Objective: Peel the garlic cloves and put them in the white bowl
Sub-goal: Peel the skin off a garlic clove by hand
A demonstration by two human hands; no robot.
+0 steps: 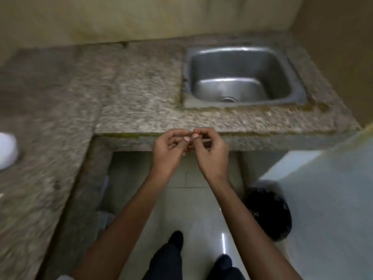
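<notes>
My left hand [170,150] and my right hand [210,152] meet in front of the counter's front edge, fingers curled, fingertips pinching a small garlic clove [190,138] between them. The clove is mostly hidden by the fingers and the frame is blurred. The white bowl [7,150] stands on the left arm of the counter, cut off by the frame's left edge, well away from both hands.
An L-shaped speckled stone counter [131,93] holds a steel sink [242,77] at the back right. A black bin [268,215] stands on the tiled floor at the right, beside a white appliance [323,199]. My feet are below.
</notes>
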